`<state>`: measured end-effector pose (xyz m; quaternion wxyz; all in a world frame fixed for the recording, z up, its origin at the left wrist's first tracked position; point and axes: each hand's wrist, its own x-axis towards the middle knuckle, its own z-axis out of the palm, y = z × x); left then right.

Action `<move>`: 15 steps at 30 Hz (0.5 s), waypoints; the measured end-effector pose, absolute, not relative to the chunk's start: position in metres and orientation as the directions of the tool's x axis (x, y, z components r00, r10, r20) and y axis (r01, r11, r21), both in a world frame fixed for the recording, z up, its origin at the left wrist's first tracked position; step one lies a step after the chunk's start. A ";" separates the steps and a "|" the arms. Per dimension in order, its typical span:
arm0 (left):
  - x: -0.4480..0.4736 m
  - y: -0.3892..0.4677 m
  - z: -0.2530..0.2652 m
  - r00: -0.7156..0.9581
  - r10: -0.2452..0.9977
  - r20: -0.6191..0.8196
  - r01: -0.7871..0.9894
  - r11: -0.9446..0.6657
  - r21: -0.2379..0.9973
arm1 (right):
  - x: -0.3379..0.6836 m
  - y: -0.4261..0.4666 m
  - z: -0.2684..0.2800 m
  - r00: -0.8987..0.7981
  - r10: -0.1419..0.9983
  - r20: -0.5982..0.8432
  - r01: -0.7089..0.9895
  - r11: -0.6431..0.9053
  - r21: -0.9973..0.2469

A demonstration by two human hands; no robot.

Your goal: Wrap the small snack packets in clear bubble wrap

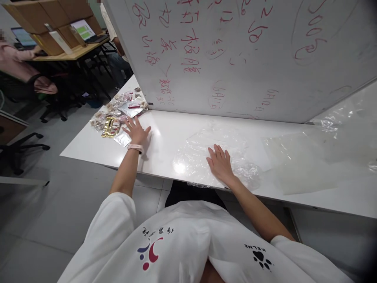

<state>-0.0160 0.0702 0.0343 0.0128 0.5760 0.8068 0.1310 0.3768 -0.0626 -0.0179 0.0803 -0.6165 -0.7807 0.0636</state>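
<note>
My left hand [137,131] is open with its fingers spread, at the near right side of a pile of small snack packets [122,106]. Just by its fingers lie a gold packet [111,127] and a silver packet [122,139]. My right hand [220,164] rests open, palm down, on a crumpled clear plastic sheet [194,157] spread over the white table [160,129]. Part of the sheet hangs over the table's front edge. Neither hand has anything in its grip.
A whiteboard [235,70] with red writing stands along the table's back. More clear plastic bags [309,161] lie on the right. Beyond the table's left end are an office chair [53,102], a wooden desk [79,51] with laptops, and two people, one in a pink sleeve [17,53].
</note>
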 end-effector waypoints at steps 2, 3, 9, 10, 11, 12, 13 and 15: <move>-0.044 0.075 0.032 -0.384 0.923 0.034 0.906 0.369 0.209 | 0.371 -0.065 -0.025 -0.236 0.970 0.055 0.943 0.243 -0.229; -0.055 0.075 0.031 -0.371 0.928 -0.026 0.909 0.369 0.192 | 0.371 -0.065 -0.028 -0.239 0.969 0.060 0.941 0.247 -0.233; -0.081 0.062 0.032 -0.015 0.985 -0.169 1.000 0.018 0.011 | 0.376 -0.064 -0.030 -0.240 0.963 0.126 0.933 0.264 -0.243; -0.082 0.061 0.033 -0.007 0.986 -0.168 1.000 0.005 -0.015 | 0.376 -0.064 -0.030 -0.239 0.962 0.135 0.933 0.266 -0.243; -0.082 0.062 0.036 -0.027 0.989 -0.148 0.999 0.023 -0.030 | 0.375 -0.064 -0.030 -0.237 0.961 0.141 0.934 0.265 -0.240; -0.083 0.064 0.039 -0.068 0.993 -0.094 0.998 0.065 -0.026 | 0.375 -0.064 -0.030 -0.235 0.961 0.145 0.935 0.264 -0.236; -0.085 0.068 0.043 -0.118 0.993 -0.003 0.993 0.118 -0.001 | 0.375 -0.064 -0.031 -0.234 0.960 0.151 0.936 0.265 -0.231; -0.089 0.083 0.054 -0.209 0.947 0.245 0.976 0.187 0.111 | 0.374 -0.064 -0.031 -0.237 0.957 0.167 0.938 0.270 -0.219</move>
